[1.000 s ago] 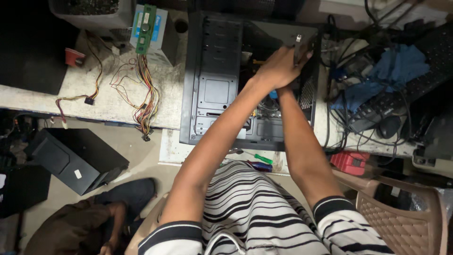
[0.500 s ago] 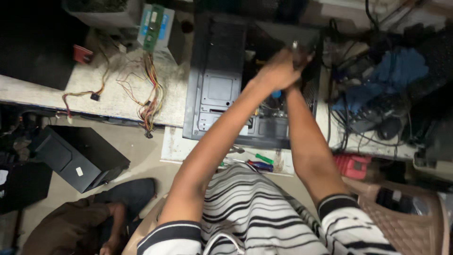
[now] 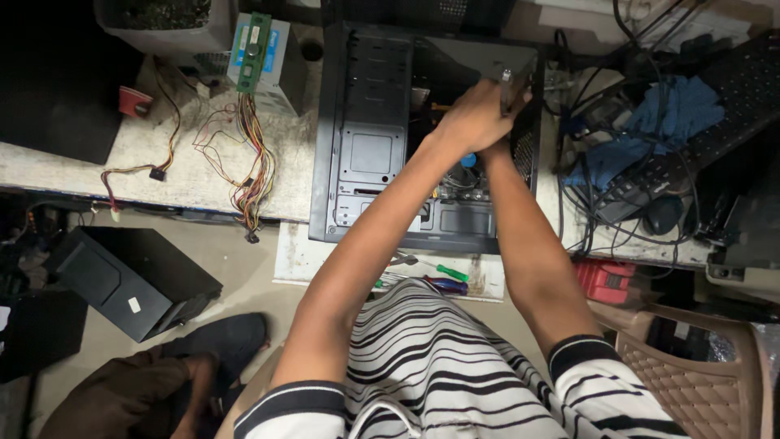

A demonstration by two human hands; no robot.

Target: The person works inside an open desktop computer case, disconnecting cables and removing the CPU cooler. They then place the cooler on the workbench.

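The cluttered concrete bench [image 3: 73,162] carries an open black computer case [image 3: 366,154]. My left hand [image 3: 471,122] and right hand [image 3: 500,134] are clasped on a small metal part [image 3: 507,79] inside; a slip could snag the loose wires [image 3: 252,162] to their left.

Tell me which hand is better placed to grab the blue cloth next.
Probably the right. The right hand, mostly hidden under the left hand inside the open computer case, is on the same side as the blue cloth. The left would have to cross over it.
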